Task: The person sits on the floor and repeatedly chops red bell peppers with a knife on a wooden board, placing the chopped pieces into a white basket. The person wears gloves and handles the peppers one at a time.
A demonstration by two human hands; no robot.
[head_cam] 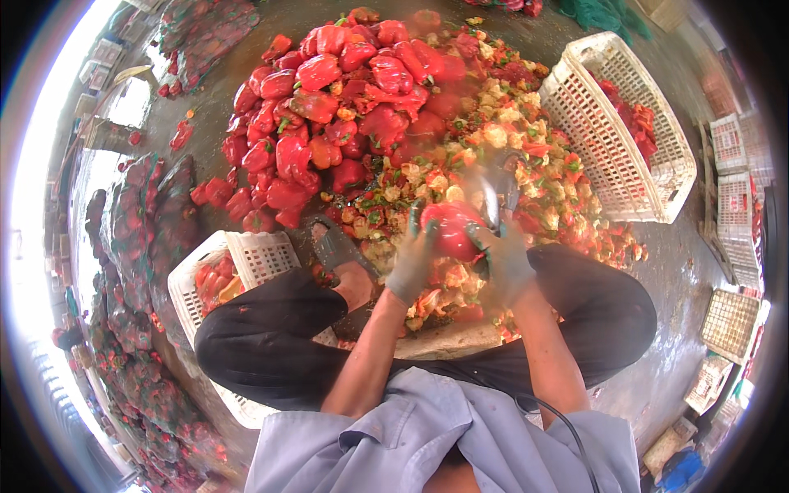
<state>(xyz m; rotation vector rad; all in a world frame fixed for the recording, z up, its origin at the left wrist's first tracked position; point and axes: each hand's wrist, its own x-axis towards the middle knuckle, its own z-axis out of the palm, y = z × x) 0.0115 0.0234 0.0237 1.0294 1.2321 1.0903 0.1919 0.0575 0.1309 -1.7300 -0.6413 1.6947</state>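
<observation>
My left hand (pixel 409 264), in a grey-green work glove, grips the left side of a large red bell pepper (pixel 453 228) between my knees. My gloved right hand (pixel 510 262) is against the pepper's right side. From its fingers a knife with a shiny metal blade (pixel 490 203) points away from me; the handle is hidden in the glove and the blade is blurred. Beneath both hands lies a heap of pepper cores and stem ends (pixel 431 185), pale with seeds. Beyond it, to the left, rises a pile of whole red bell peppers (pixel 317 71).
A white plastic crate (pixel 607 154) with red pepper pieces tilts at right. Another white crate (pixel 265 249) with pepper pieces stands by my left knee. Mesh sacks of peppers (pixel 132 234) line the left. More crates (pixel 730 323) stand far right. A cable (pixel 564 422) crosses my shirt.
</observation>
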